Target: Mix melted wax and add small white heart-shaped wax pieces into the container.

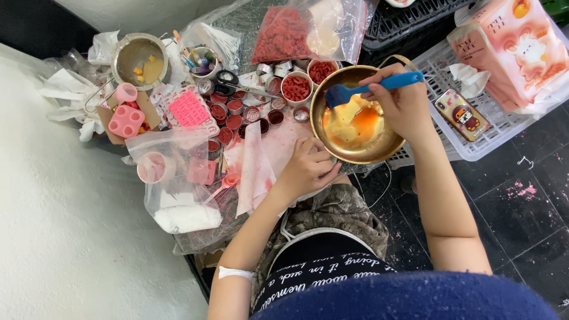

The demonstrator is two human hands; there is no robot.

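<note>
The brass-coloured bowl [355, 115] is round and shiny, with a pool of pale yellow and orange liquid lying in its bottom, the orange patch toward the right side and the yellow spreading left and downward. A blue spatula [372, 86] reaches into it: its broad blade rests at the bowl's upper left rim, and its handle runs up and to the right.

The right hand [403, 104] is closed around the spatula handle, its fingers [379, 89] wrapped over the middle of the handle so that the blade sticks out to their left and the handle's end shows past them on the right. This hand hangs over the right half of the bowl, the liquid just below and left of its fingers.

The left hand [308, 169] grips the bowl at its lower left edge, fingers [323, 157] curled against the outer wall, so the bowl sits directly above and right of them.

Left of that hand lies a stained white sheet [261, 166], and beyond it a cluster of small round tins [237, 115] with dark red filling. Above the bowl stands a small white cup [296, 88] of red pieces. To the right of the right hand, a phone [462, 114] lies in a white plastic basket [504, 127].
</note>
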